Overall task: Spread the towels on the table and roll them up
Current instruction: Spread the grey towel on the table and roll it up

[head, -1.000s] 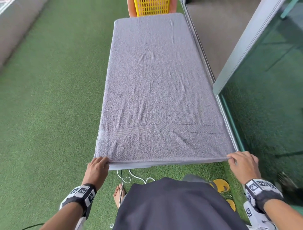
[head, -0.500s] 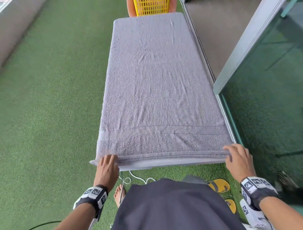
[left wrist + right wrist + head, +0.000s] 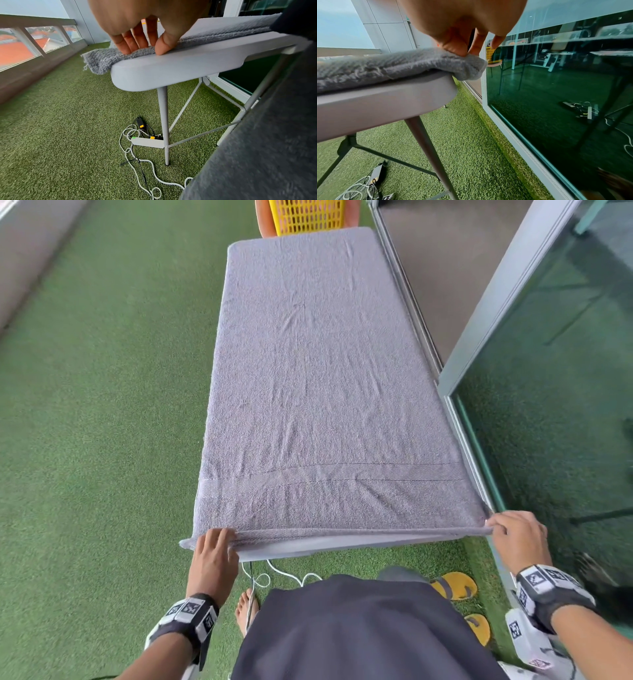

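Black marker-tagged wristbands (image 3: 191, 616), dark garment (image 3: 359, 638)

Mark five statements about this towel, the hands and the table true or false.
1. The grey towel lies spread flat over the table. True.
2. The right hand pinches the towel's near corner. True.
3. The left hand hangs clear of the towel. False: its fingers rest on the towel's near edge.
4. A red basket stands beyond the far end. False: the basket is yellow.
5. A power strip lies on the grass under the table. True.
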`<state>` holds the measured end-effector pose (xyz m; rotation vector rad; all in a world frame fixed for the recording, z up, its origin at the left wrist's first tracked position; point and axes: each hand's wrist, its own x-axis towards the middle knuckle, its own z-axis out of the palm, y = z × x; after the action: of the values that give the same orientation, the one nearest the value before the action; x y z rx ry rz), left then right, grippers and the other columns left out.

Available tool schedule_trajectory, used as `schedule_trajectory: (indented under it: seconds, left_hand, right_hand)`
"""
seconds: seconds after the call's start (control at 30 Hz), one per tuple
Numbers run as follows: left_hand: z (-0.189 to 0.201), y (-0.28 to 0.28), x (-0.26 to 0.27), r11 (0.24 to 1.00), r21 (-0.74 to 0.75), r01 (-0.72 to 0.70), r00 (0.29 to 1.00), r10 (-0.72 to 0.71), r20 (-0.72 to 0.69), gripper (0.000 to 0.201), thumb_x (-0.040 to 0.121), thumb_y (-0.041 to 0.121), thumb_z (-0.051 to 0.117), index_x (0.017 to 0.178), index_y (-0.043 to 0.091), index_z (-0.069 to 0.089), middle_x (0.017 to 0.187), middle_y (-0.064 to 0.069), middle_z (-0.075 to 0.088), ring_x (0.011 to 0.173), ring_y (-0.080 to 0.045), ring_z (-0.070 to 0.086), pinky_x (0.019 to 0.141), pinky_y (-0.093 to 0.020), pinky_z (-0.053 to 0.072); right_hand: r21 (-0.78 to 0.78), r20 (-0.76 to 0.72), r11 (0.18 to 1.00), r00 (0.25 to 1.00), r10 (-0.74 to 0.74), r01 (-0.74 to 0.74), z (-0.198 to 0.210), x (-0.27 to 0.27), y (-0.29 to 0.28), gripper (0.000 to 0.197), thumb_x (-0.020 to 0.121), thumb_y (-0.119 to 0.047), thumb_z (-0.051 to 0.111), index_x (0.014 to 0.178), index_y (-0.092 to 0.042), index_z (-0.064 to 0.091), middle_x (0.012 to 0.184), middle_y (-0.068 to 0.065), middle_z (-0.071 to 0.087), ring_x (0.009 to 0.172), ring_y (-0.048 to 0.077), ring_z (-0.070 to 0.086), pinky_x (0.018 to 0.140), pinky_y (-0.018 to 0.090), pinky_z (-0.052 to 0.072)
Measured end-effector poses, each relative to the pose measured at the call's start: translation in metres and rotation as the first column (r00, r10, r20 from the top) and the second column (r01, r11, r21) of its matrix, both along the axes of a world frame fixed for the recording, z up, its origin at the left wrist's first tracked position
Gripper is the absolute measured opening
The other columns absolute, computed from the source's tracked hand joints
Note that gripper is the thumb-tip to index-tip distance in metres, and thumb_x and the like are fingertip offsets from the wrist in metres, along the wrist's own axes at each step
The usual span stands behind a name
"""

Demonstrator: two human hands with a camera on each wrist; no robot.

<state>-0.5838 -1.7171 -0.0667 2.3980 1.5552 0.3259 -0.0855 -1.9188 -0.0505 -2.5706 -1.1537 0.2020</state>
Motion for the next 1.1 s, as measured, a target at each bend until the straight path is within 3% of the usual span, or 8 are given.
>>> schedule_trajectory:
  seconds: [0.23,0.33,0.37,0.47,0.6,0.67,0.8,1.1]
  left_hand:
    - [0.001,0.001,0.003,1.000,-0.012,-0.015,1.000,0.015,-0.007,0.037,0.067,-0.007,0.071,0.096,0.010,0.057,0.093,-0.005,0.054,0.083,-0.022,0.044,0.075,-0.038,0.046]
    - [0.000,0.002,0.002,1.000,-0.025,-0.005,1.000,0.004,-0.011,0.037,0.067,-0.006,0.072,0.096,0.012,0.057,0.092,-0.005,0.054,0.082,-0.021,0.043,0.073,-0.038,0.045]
    - [0.001,0.003,0.001,0.999,-0.031,-0.005,1.000,0.005,-0.008,0.036,0.068,-0.006,0.072,0.095,0.012,0.057,0.092,-0.004,0.054,0.081,-0.020,0.043,0.072,-0.037,0.045]
    - [0.002,0.009,-0.001,0.998,-0.063,-0.006,1.000,0.007,0.012,0.032,0.070,-0.002,0.074,0.093,0.014,0.059,0.090,0.000,0.055,0.082,-0.016,0.042,0.070,-0.032,0.041]
    - [0.003,0.014,-0.006,0.995,-0.094,0.025,1.000,-0.023,0.020,0.031,0.072,0.004,0.075,0.093,0.018,0.057,0.090,0.004,0.055,0.084,-0.018,0.048,0.072,-0.033,0.046]
    - [0.003,0.014,-0.008,0.994,-0.103,0.025,0.999,-0.022,0.026,0.031,0.073,0.006,0.075,0.094,0.019,0.056,0.090,0.005,0.055,0.084,-0.018,0.050,0.073,-0.034,0.048]
    - [0.005,0.010,-0.007,0.998,-0.071,0.001,0.999,0.001,0.040,0.028,0.074,0.005,0.075,0.094,0.015,0.059,0.091,0.003,0.056,0.083,-0.017,0.050,0.073,-0.031,0.047]
    - [0.007,0.009,-0.006,0.999,0.005,-0.039,0.999,0.039,-0.004,0.024,0.073,-0.009,0.069,0.090,0.009,0.067,0.088,-0.004,0.065,0.080,-0.023,0.054,0.069,-0.035,0.049]
  right_hand:
    - [-0.179,0.001,0.984,1.000,-0.017,0.017,-0.004,0.013,0.019,0.031,0.096,-0.016,0.039,0.070,-0.024,0.054,0.069,-0.005,0.057,0.084,0.022,0.050,0.091,0.038,0.024]
    - [-0.255,0.035,0.965,0.998,-0.059,0.065,-0.006,0.012,0.020,0.007,0.088,-0.025,0.057,0.086,-0.031,0.056,0.091,-0.005,0.060,0.095,0.023,0.051,0.099,0.040,0.023]
    - [-0.261,0.074,0.961,0.995,-0.074,0.090,-0.006,0.012,0.018,0.014,0.084,-0.027,0.064,0.094,-0.032,0.057,0.102,-0.002,0.058,0.101,0.024,0.050,0.101,0.041,0.022]
    - [-0.082,0.099,0.992,0.991,-0.086,0.094,-0.001,-0.002,0.015,0.023,0.081,-0.022,0.069,0.102,-0.023,0.061,0.111,0.005,0.055,0.102,0.027,0.049,0.096,0.044,0.028]
    - [0.048,-0.073,0.969,0.966,0.246,-0.243,-0.013,-0.044,0.009,0.019,0.082,-0.018,0.069,0.101,-0.019,0.063,0.105,-0.005,0.051,0.099,0.016,0.050,0.088,0.046,0.047]
    - [0.053,-0.103,0.949,0.944,0.314,-0.310,-0.025,-0.053,0.004,0.022,0.080,-0.014,0.073,0.099,-0.019,0.064,0.103,-0.009,0.048,0.097,0.012,0.050,0.085,0.041,0.050]
    - [0.082,-0.105,0.972,0.968,0.228,-0.221,-0.025,-0.050,0.006,0.024,0.078,0.002,0.070,0.094,-0.015,0.066,0.099,-0.009,0.048,0.089,0.016,0.051,0.079,0.037,0.048]
    - [0.006,-0.065,0.998,0.996,0.064,-0.064,-0.023,-0.026,0.020,0.024,0.078,0.001,0.066,0.096,-0.014,0.070,0.102,0.003,0.062,0.092,0.024,0.055,0.072,0.036,0.049]
